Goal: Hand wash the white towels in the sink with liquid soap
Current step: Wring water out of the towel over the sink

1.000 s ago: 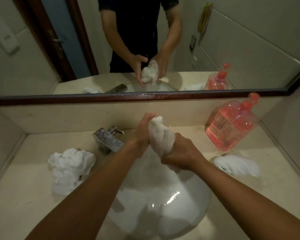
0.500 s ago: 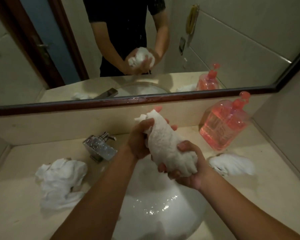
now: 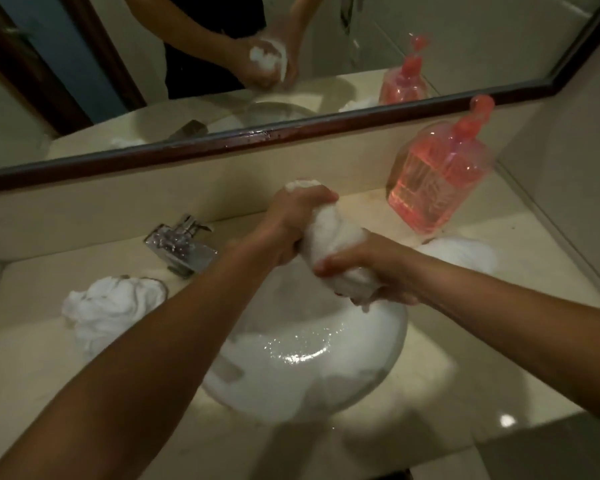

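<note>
Grip of left hand [image 3: 291, 225] and right hand [image 3: 381, 271] tight round towel [image 3: 333, 233] above sink [image 3: 291, 379], beige counter [image 3: 32, 362], mirror [image 3: 465, 46]

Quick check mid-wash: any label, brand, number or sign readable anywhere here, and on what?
No text can be read.
Pink soap bottle: only faint blurred marks, illegible.
Faucet, mirror frame and the gripped towel: no text visible.

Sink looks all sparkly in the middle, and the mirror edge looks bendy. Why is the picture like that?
Head view: the sparkles are light glaring off the shiny sink; head view: the wide lens slightly bows the mirror frame; head view: the light is dim and yellowish overall, and the soap bottle looks softly blurred.
</note>
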